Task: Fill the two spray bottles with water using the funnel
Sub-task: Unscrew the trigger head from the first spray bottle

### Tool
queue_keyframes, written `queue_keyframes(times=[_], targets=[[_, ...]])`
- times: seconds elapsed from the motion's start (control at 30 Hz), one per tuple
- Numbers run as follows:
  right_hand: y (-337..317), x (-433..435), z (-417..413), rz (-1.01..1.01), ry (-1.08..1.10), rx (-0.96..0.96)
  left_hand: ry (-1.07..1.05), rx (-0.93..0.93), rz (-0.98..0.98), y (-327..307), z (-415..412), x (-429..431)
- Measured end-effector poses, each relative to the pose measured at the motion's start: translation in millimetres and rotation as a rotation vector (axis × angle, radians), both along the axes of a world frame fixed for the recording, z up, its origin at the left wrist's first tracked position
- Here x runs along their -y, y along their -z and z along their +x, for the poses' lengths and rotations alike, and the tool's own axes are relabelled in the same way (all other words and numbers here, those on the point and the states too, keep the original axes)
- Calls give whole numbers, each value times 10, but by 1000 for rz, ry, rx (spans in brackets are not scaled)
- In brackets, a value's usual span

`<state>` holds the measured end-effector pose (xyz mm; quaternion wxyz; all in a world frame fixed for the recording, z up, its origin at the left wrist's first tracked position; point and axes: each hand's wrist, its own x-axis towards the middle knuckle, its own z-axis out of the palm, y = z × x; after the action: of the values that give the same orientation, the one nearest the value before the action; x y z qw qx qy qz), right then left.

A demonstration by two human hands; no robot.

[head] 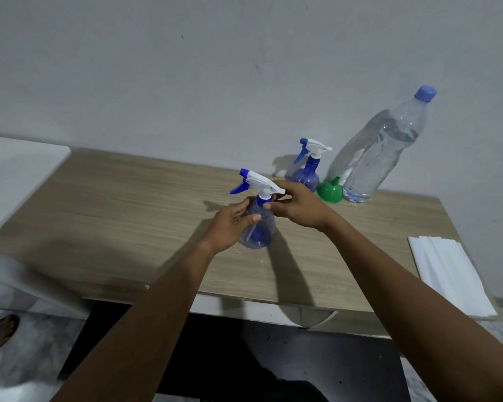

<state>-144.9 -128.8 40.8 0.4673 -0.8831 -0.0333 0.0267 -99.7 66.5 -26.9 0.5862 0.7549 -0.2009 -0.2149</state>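
The right hand (298,206) has its fingers closed on the white-and-blue trigger head (259,184) of the near spray bottle (257,224), thumb on top of the white part, fingertips at the blue collar just under it. The left hand (230,224) wraps the clear body of the same bottle from the left, fingers curled round its shoulder and thumb across the front. The bottle stands upright on the wooden table (128,216), its nozzle pointing away to the left of both hands.

Beyond the right hand's knuckles, near but apart, stands the second spray bottle (307,169), head on, against the wall. Just to its right a green funnel (330,191) lies mouth-down with its spout up, touching or nearly touching the large clear water bottle (384,149), which has its blue cap on and holds water.

Left of the left hand the tabletop lies bare and wide as far as a white surface (18,175) at its left end. In front of the hands, toward the person, bare wood runs to the table's near edge. Well to the right of the right forearm a stack of white paper (445,274) lies by the right edge, overhanging the near corner.
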Motion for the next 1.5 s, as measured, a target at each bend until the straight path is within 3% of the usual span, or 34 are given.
queue_keyframes(times=[0.2,0.63,0.73,0.9,1.17,1.37,1.5], targets=[[74,-104,53,-101,140,98,-2,-5,3,6,9,-14],[-12,-57,-7,140,75,-16,9,12,16,-99,-44,-14],[-65,-56,-13,119,65,-8,10,30,36,-140,-54,-25],[-269,-52,-54,154,108,61,42,80,84,-216,-70,-41],[-868,120,-115,390,259,305,25,101,133,-250,-56,-54],[-772,332,-102,429,464,416,-147,152,193,-272,-90,65],[-674,487,-60,385,543,426,-94,125,216,-318,-57,112]])
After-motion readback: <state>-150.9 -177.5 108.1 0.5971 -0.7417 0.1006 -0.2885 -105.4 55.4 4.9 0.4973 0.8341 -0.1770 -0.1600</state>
